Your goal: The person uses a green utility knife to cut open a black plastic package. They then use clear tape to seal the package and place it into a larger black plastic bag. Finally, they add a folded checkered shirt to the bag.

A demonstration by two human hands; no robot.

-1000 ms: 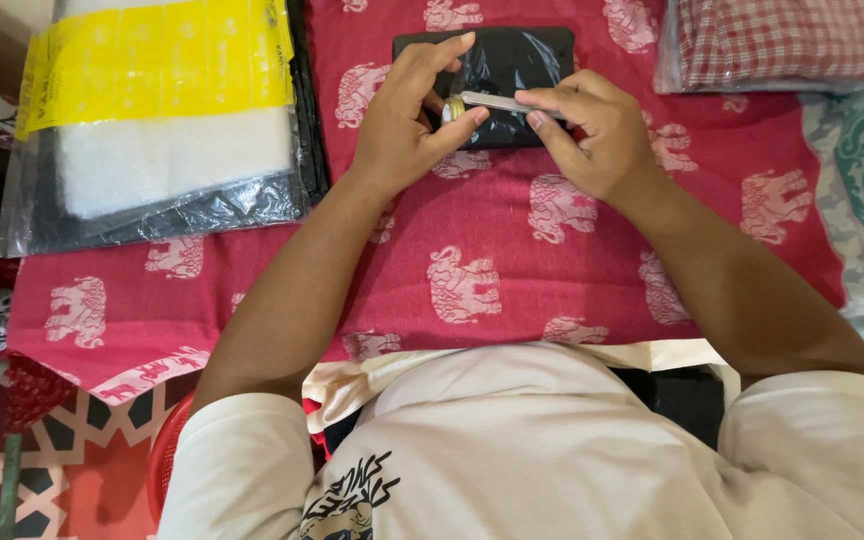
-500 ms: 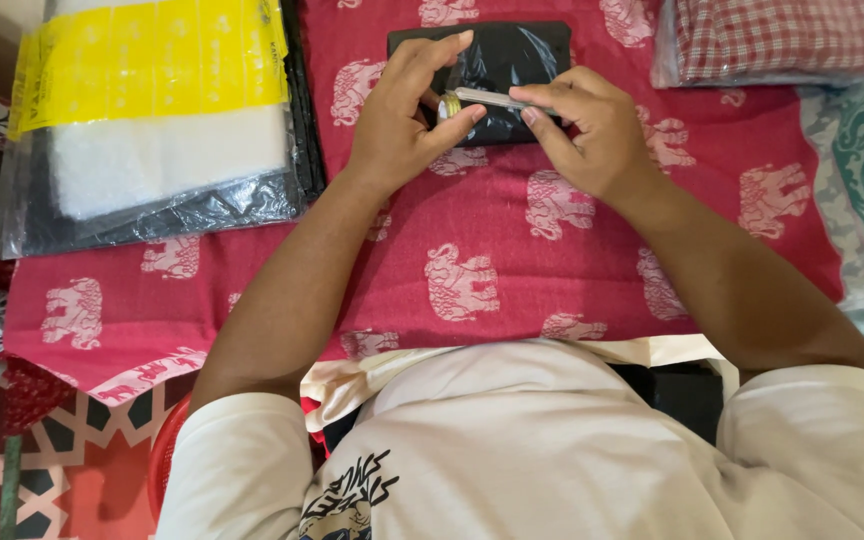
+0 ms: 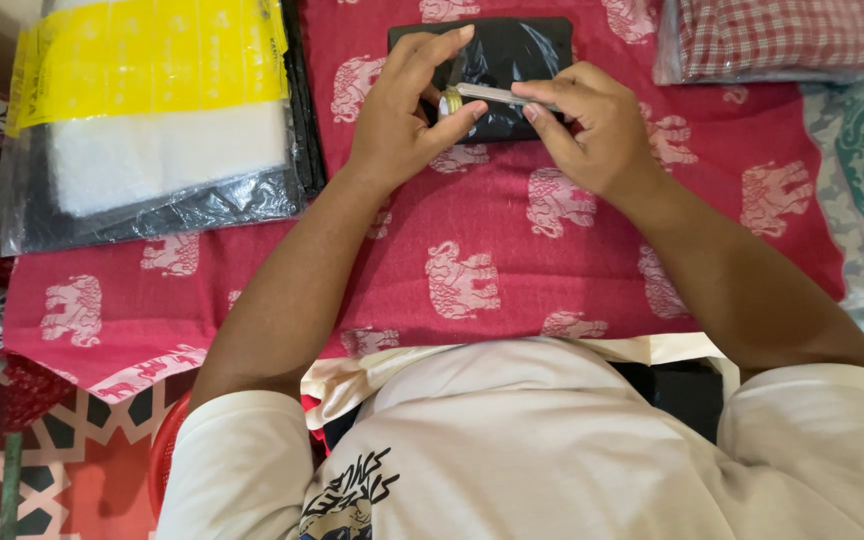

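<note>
left hand and right hand are jointly holding a slim silvery stick-like tool with a yellowish end; the left thumb and fingers are closing narrowly on that end, the index finger is stretching up, while the right fingertips are pinching the other end. the tool is hovering over a flat black plastic-wrapped packet lying at the far edge of the red elephant-print cloth. to the left a clear bag with yellow and white contents is lying well apart; a checked packet is sitting far right. bare cloth is spreading out near the forearms
</note>
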